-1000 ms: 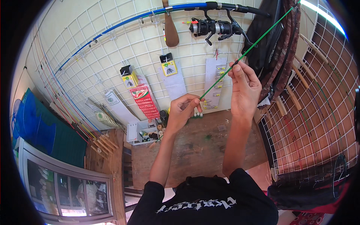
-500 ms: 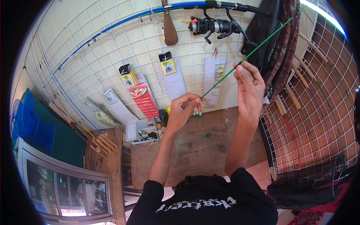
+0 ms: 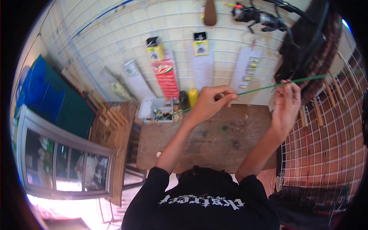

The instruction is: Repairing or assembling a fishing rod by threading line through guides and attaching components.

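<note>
A slim green fishing rod (image 3: 257, 90) slants across in front of me, rising slightly toward the right. My left hand (image 3: 211, 100) is closed around it with thumb and forefinger. Farther along, my right hand (image 3: 286, 100) pinches at the rod, its fingertips beside a small dark spot on the shaft; any finer detail there is blurred. The rod's left part passes behind my left hand and reappears near a white organizer box (image 3: 146, 109) on the wooden table (image 3: 184, 147).
A yellow bottle (image 3: 193, 96) and a dark one stand by the box. Packets hang on the white wire grid, with a reel (image 3: 260, 19) above. More rods with wooden handles (image 3: 319, 111) line the right grid. A glass-fronted cabinet (image 3: 65, 165) is at left.
The view has turned, so the wall shifts right and up. The rod has swung from a steep slant to a nearly level one. Both hands stay on it, slightly farther apart.
</note>
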A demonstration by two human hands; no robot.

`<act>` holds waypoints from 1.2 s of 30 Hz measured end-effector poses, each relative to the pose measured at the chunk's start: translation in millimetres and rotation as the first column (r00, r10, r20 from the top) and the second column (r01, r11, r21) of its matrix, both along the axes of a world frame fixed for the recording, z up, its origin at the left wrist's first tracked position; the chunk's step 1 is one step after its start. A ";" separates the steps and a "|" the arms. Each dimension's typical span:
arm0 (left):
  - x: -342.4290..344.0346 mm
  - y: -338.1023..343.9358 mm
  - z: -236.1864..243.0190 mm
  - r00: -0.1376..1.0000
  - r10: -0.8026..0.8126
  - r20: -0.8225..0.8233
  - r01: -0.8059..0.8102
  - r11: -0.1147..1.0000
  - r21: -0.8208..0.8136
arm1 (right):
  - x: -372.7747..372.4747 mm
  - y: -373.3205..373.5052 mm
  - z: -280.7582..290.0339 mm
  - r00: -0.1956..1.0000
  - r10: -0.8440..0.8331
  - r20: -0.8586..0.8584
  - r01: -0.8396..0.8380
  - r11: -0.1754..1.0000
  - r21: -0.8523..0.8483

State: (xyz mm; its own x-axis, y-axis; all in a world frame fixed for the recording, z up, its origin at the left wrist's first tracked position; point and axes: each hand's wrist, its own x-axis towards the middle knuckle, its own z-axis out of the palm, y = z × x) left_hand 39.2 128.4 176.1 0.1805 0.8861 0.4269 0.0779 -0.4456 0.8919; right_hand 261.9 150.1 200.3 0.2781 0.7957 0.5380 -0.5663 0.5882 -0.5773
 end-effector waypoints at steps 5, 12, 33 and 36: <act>3.5 -10.0 9.6 0.991 0.017 -0.131 -0.013 1.000 0.028 | 8.9 -5.8 -21.1 0.999 0.011 -0.047 -0.011 1.000 0.006; -1.5 -17.4 1.0 0.964 0.079 -0.252 -0.051 0.992 0.116 | -2.9 -8.5 -53.9 0.984 -0.066 -0.166 0.045 0.991 -0.128; -58.7 -60.0 -83.7 0.838 0.338 -0.429 -0.335 0.938 0.084 | -84.4 -22.9 -137.1 0.981 0.024 -0.191 -0.113 0.876 -0.469; -64.0 -64.9 -94.0 0.846 0.334 -0.416 -0.375 0.927 -0.018 | -88.0 -26.0 -137.7 0.983 0.059 -0.174 -0.137 0.867 -0.480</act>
